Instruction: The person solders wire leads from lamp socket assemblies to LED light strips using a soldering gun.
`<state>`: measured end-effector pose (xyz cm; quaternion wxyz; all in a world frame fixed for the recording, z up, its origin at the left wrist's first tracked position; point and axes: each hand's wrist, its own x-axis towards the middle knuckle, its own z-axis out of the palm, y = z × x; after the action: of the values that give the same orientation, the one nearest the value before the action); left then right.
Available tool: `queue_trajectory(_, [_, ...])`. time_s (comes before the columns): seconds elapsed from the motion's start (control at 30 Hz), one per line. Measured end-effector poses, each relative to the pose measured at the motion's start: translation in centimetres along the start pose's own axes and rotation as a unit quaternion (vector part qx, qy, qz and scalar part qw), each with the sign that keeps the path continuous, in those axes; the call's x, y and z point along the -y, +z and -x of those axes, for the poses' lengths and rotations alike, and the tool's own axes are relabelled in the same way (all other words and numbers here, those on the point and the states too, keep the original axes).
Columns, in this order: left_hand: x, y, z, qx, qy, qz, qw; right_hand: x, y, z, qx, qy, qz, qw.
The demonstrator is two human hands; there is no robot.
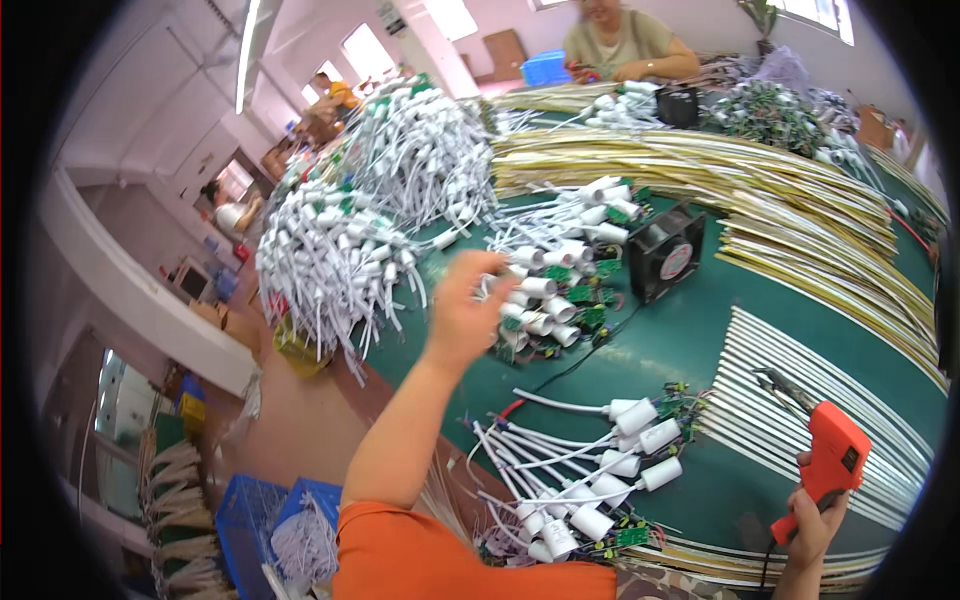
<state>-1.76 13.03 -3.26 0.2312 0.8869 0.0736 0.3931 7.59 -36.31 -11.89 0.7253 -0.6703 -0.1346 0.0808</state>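
Sockets pile (550, 290) | at left hand (462, 315) fingers, curled | right hand (812, 525) clamps orange gun (830, 460)

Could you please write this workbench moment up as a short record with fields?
Surface: green table
Left hand: raised, reaching into a pile of white sockets with small green boards; grip blurred
Right hand: holds an orange glue gun by its handle, nozzle toward the white strips
Near pile: wired sockets at the table's near edge
Behind: black fan, gold strips, large heap of white cables
Others: a person seated at the far end
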Motion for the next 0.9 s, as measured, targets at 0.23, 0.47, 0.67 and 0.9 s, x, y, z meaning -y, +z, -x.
queue_trajectory(0.23, [-8.1, 4.3, -3.0, 0.225, -0.255, 0.497, 0.798, 1.7, 0.3, -0.5, 0.017, 0.061, -0.206, 0.977])
queue_trajectory(0.47, [-14.1, 14.0, -1.2, 0.405, -0.323, 0.533, 0.669, 5.3, 2.8, -2.9, -0.003, 0.052, -0.175, 0.983])
queue_trajectory(0.67, [-19.6, 17.7, 0.3, 0.473, -0.289, 0.494, 0.67, 4.3, 4.0, -3.6, -0.004, 0.065, -0.11, 0.992])
queue_trajectory(0.9, [-20.3, 19.3, 1.6, 0.465, -0.233, 0.504, 0.69, 3.4, 4.4, -3.8, 0.01, 0.077, -0.112, 0.991])
